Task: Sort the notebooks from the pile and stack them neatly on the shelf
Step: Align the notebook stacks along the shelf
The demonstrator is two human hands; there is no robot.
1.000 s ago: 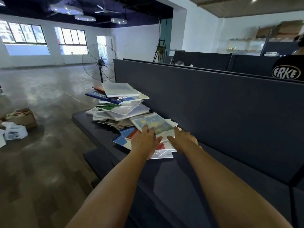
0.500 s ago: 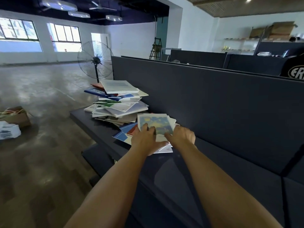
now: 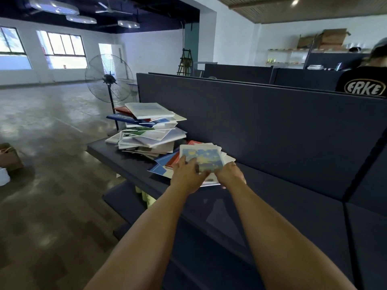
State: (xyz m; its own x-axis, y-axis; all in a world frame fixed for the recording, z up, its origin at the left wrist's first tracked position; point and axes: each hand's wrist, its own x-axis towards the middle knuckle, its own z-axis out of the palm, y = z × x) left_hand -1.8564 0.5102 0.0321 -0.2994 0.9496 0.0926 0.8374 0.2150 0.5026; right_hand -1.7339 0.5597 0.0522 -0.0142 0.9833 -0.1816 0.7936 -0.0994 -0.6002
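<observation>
Both hands held a notebook with a blue and yellow cover (image 3: pixel 202 159) over the dark shelf (image 3: pixel 125 162). The left hand (image 3: pixel 187 174) gripped its near left edge, thumb on the cover. The right hand (image 3: pixel 230 173) curled round its near right corner. Under the notebook lay a few more loose notebooks (image 3: pixel 162 166), fanned out just left of the left hand. Beyond the hands, farther left, a tall untidy pile of notebooks (image 3: pixel 146 130) sat on the shelf against its dark back panel (image 3: pixel 261 126).
</observation>
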